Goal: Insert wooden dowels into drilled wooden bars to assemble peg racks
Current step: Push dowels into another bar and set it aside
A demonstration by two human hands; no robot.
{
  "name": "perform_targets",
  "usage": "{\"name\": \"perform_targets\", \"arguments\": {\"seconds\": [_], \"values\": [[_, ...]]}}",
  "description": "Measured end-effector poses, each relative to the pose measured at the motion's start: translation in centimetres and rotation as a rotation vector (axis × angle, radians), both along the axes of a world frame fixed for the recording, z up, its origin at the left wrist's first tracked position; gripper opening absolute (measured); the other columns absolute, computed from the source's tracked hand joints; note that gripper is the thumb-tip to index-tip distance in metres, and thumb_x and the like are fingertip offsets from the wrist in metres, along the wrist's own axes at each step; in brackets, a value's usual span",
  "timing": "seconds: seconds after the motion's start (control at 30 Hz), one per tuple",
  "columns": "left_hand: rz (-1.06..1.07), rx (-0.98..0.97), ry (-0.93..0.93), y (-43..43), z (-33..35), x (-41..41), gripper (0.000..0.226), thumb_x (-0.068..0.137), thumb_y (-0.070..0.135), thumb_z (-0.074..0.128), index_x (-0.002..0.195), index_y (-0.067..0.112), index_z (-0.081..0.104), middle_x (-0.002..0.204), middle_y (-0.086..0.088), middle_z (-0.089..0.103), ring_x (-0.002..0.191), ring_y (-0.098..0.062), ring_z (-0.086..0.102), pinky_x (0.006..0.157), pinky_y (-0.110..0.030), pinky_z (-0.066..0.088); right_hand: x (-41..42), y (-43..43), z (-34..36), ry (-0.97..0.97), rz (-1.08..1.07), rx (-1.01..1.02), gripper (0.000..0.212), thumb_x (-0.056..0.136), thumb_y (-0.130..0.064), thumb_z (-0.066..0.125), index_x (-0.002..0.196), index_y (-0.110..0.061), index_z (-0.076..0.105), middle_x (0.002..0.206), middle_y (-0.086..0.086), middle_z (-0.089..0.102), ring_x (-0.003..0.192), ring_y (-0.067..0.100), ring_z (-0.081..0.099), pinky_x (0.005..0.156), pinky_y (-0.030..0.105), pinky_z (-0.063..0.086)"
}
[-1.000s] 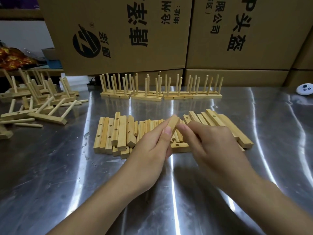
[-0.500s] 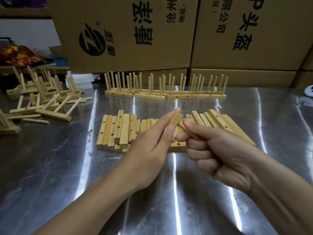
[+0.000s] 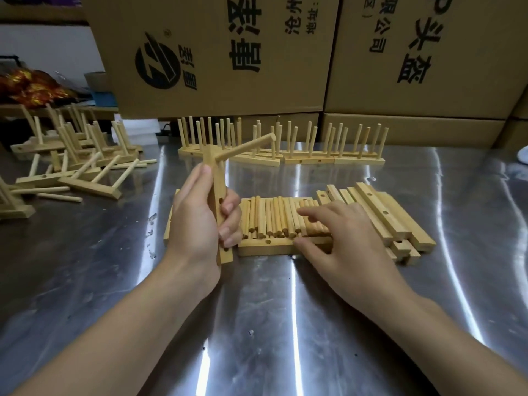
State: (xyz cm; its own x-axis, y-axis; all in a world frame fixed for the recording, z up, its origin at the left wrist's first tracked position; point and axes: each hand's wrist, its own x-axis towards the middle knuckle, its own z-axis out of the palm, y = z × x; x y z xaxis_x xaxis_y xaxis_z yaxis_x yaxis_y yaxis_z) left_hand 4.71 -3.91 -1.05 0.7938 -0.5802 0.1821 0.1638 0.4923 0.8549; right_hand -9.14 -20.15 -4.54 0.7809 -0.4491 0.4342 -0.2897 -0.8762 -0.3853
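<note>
My left hand (image 3: 200, 224) grips a drilled wooden bar (image 3: 220, 195) held nearly upright. One dowel (image 3: 245, 147) sticks out of the bar's top hole, pointing up and to the right. My right hand (image 3: 340, 238) reaches over a pile of loose dowels (image 3: 274, 218) on the steel table, fingers spread and touching the dowels. Loose drilled bars (image 3: 383, 215) lie stacked to the right of the dowels. A flat bar (image 3: 268, 248) lies along the front of the pile.
A row of finished peg racks (image 3: 285, 150) stands at the back of the steel table (image 3: 285, 324). More racks (image 3: 80, 155) lie jumbled at the left. Large cardboard boxes (image 3: 285, 52) wall off the far side.
The right hand pushed a dowel into the bar, let go and dropped to the dowel pile. The left hand turned the bar upright and raised it.
</note>
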Motion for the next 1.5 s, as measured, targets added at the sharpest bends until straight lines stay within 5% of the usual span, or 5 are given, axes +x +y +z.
{"name": "perform_targets", "arguments": {"seconds": [0.23,0.53,0.8,1.0,1.5], "values": [[0.038,-0.064,0.087,0.3,0.8,1.0,0.042,0.115,0.043,0.034,0.146,0.022,0.053,0.063,0.005,0.038,0.043,-0.008,0.027,0.036,-0.021,0.027,1.6,1.5,-0.8,0.219,0.196,-0.276,0.058,0.103,-0.062,0.035,0.160,-0.052,0.032,0.166,-0.018,0.035,0.155,0.019,0.023,0.122,0.044,0.026],[0.060,-0.037,0.082,0.3,0.9,1.1,0.040,0.115,0.041,0.035,0.142,0.019,0.057,0.063,0.003,0.038,0.041,-0.008,0.028,0.037,-0.020,0.028,1.6,2.3,0.1,-0.098,0.253,-0.397,0.023,0.097,-0.027,0.067,0.117,-0.031,0.077,0.111,-0.015,0.075,0.114,0.013,0.065,0.096,0.034,0.042],[0.055,-0.054,0.142,0.0,0.5,0.4,0.025,0.111,0.035,0.041,0.118,0.017,0.057,0.065,0.003,0.042,0.046,-0.009,0.031,0.038,-0.021,0.029,-0.1,1.5,1.1,-0.609,0.237,0.798,0.016,0.095,-0.022,0.077,0.107,-0.032,0.081,0.100,-0.001,0.082,0.104,0.014,0.077,0.096,0.038,0.053],[-0.055,-0.025,0.110,-0.4,0.1,-0.1,0.047,0.076,0.013,0.061,0.122,0.016,0.057,0.086,-0.003,0.052,0.050,-0.009,0.037,0.041,-0.020,0.032,-0.1,2.0,1.9,-0.639,0.314,0.854,0.020,0.091,-0.023,0.077,0.111,-0.028,0.081,0.102,0.002,0.083,0.106,0.015,0.077,0.085,0.015,0.055],[0.015,0.087,0.091,-0.8,-0.5,0.4,0.035,0.095,0.009,0.073,0.127,0.021,0.064,0.074,0.002,0.055,0.052,-0.008,0.040,0.042,-0.021,0.034,-0.3,2.1,2.2,-0.664,0.324,0.758,0.022,0.092,-0.029,0.081,0.114,-0.028,0.079,0.104,0.003,0.081,0.102,0.022,0.077,0.082,0.023,0.059]]}}
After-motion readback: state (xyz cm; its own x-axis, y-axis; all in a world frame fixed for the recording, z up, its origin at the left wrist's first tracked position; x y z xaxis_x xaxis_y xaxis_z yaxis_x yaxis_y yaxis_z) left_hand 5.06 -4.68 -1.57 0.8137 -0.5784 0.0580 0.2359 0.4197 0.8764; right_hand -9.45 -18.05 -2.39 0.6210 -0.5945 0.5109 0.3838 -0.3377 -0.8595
